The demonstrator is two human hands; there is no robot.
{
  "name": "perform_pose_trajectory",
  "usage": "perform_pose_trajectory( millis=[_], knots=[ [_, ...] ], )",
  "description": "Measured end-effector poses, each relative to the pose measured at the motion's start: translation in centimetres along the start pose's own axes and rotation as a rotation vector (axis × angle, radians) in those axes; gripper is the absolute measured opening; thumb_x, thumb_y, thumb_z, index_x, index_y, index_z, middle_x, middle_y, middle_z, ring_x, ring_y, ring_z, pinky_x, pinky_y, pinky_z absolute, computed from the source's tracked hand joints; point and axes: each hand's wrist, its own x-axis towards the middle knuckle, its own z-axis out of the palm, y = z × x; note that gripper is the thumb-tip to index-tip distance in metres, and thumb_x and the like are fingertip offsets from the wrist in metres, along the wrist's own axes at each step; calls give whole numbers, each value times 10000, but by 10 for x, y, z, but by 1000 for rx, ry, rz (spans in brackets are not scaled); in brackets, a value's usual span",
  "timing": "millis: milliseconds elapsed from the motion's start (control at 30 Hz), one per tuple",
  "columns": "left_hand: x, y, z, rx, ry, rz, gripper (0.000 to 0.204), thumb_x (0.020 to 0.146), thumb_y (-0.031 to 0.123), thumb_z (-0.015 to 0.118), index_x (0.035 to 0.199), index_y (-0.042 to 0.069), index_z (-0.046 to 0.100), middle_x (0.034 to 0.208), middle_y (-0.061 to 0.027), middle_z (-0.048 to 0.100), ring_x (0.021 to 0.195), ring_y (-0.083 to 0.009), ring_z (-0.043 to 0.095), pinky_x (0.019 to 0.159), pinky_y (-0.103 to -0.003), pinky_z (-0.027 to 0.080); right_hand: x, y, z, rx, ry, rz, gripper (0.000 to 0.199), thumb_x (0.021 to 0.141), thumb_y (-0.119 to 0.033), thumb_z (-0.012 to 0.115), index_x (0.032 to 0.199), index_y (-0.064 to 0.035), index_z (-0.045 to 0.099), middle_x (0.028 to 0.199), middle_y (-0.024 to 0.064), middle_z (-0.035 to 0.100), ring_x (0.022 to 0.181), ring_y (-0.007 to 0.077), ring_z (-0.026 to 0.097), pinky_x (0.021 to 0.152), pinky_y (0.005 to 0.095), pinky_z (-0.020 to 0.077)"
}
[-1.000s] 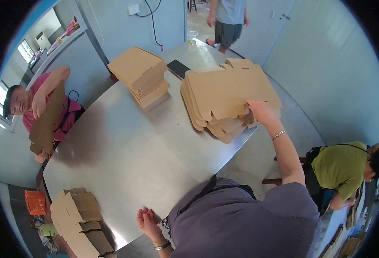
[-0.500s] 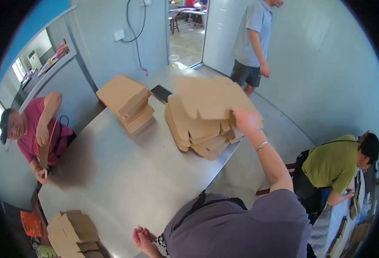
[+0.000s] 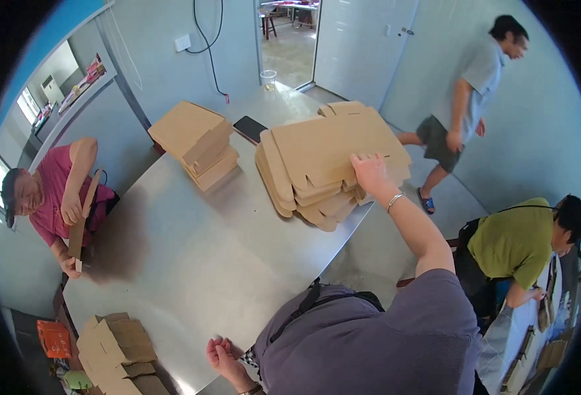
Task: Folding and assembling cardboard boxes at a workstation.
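A pile of flat, unfolded cardboard boxes (image 3: 330,148) lies at the far right side of the metal table. My right hand (image 3: 373,174) is closed on the near edge of the top flat cardboard box, its fingers over the upper face; the thumb is hidden. Down by the table's near edge, close to my body, my left hand (image 3: 223,355) has its fingers curled in and nothing shows in it. To the left of the pile stands a stack of folded cardboard boxes (image 3: 192,135).
A black phone (image 3: 249,130) and a clear cup (image 3: 268,80) lie beyond the stacks on the metal table (image 3: 211,263). More cardboard (image 3: 116,352) sits at the near left corner. One person (image 3: 70,197) handles cardboard at the left; another (image 3: 511,243) works at the right. Someone (image 3: 468,99) walks behind.
The top flat cardboard box, raised and blurred before, now rests on the pile under my right hand. The walking person has moved right. The person at the left has shifted a cardboard strip slightly.
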Motion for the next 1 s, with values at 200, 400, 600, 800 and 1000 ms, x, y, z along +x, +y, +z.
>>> perform_pose_trajectory(
  millis=[200,400,600,800,1000],
  knots=[
    [-2,0,-6,-21,-44,18,287,986,80,487,1250,-32,477,1095,-119,589,902,-182,619,825,-304,549,18,3,14,80,-182,-14,211,876,-101,504,1070,-69,581,1040,129,652,911,281,667,722,411,549],
    [-6,1,0,-47,-19,15,290,978,76,505,1246,-33,483,1083,-120,598,893,-178,626,824,-295,551,45,77,-8,204,110,209,152,874,-77,479,976,-56,591,947,179,655,848,384,647,721,462,538],
    [-4,2,4,-16,4,23,269,983,72,488,1231,-30,504,1077,-114,604,890,-165,625,822,-288,551,67,135,-84,141,476,366,160,891,-125,527,1010,-67,619,948,163,654,834,359,637,758,427,521],
    [0,4,4,7,12,4,268,983,68,483,1232,-30,507,1078,-113,604,889,-159,622,819,-282,548,73,117,-140,1177,601,449,175,954,-164,566,1061,-55,651,937,55,690,768,166,646,669,295,526],
    [-3,4,-3,4,14,-2,260,972,61,491,1215,-29,517,1036,-111,621,863,-158,625,789,-268,543,65,60,-195,1906,518,368,148,940,-105,578,1026,-3,642,920,39,668,805,140,646,683,284,550]
  ],
)
